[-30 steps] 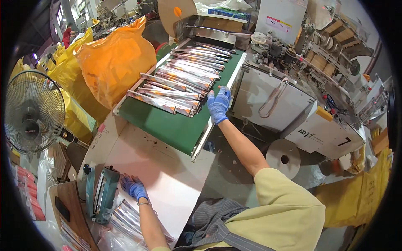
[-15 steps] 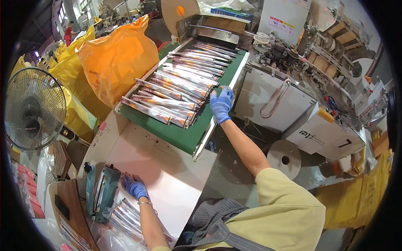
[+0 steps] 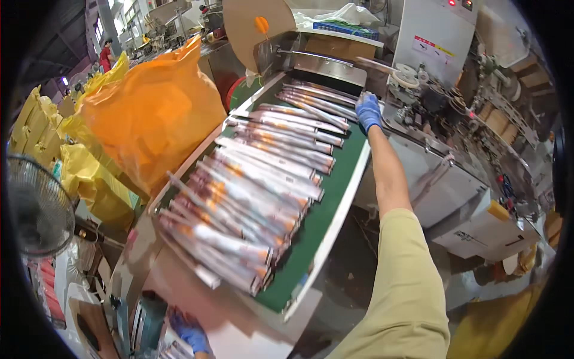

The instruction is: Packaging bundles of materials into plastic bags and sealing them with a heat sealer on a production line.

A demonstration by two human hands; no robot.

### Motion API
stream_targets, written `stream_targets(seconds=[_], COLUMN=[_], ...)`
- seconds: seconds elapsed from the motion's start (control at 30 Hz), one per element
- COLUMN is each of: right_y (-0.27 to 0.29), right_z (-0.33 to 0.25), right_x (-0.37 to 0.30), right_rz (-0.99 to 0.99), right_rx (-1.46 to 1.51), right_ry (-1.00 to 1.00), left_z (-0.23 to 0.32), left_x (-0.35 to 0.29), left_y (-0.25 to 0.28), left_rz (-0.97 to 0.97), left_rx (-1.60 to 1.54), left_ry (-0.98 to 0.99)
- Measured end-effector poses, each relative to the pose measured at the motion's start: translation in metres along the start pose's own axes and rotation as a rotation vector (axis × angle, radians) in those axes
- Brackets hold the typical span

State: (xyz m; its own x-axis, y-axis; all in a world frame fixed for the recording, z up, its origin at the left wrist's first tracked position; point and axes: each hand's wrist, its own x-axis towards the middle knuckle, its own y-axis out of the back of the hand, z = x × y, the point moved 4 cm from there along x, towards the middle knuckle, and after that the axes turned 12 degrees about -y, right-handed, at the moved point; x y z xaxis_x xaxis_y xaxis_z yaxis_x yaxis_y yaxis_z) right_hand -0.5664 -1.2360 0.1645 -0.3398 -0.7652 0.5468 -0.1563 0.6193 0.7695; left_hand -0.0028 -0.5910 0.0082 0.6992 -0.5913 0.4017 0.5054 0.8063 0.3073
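Green conveyor belt (image 3: 329, 224) at centre of head view, slim printed packets (image 3: 257, 176) overlapping along it. Blue-gloved right hand (image 3: 368, 111) at 2 o'clock, beside packet ends; cannot tell if fingers grip. Left hand (image 3: 189, 332) at 7 o'clock over pale table (image 3: 254, 335), fingers spread.

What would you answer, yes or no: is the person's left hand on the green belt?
No, the left hand is over the pale tabletop, beside the teal device and apart from the green belt.
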Motion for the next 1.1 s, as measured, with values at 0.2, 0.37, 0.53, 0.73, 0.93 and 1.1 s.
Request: stream_targets(seconds=[0.2, 0.37, 0.53, 0.73, 0.93, 1.1], right_y=[-0.024, -0.047, -0.080, -0.082, -0.071, -0.124], right_z=[-0.003, -0.002, 0.045, 0.002, -0.015, -0.030], right_x=[0.041, 0.064, 0.101, 0.083, 0.118, 0.113], right_rz=[-0.490, -0.514, -0.401, -0.159, -0.711, -0.422], right_rx=[-0.240, -0.132, 0.327, -0.105, -0.386, -0.069], right_ry=[-0.285, -0.286, -0.163, 0.247, 0.175, -0.251], left_z=[0.078, 0.039, 0.087, 0.021, 0.091, 0.089], left_x=[0.016, 0.007, 0.025, 0.019, 0.030, 0.027], left_y=[-0.025, -0.016, -0.064, -0.027, -0.087, -0.094], left_rz=[-0.117, -0.233, -0.288, -0.164, -0.243, -0.329], left_rx=[0.584, 0.553, 0.910, 0.513, 1.022, 1.161], left_ry=[-0.208, -0.047, -0.378, 0.012, -0.377, -0.424])
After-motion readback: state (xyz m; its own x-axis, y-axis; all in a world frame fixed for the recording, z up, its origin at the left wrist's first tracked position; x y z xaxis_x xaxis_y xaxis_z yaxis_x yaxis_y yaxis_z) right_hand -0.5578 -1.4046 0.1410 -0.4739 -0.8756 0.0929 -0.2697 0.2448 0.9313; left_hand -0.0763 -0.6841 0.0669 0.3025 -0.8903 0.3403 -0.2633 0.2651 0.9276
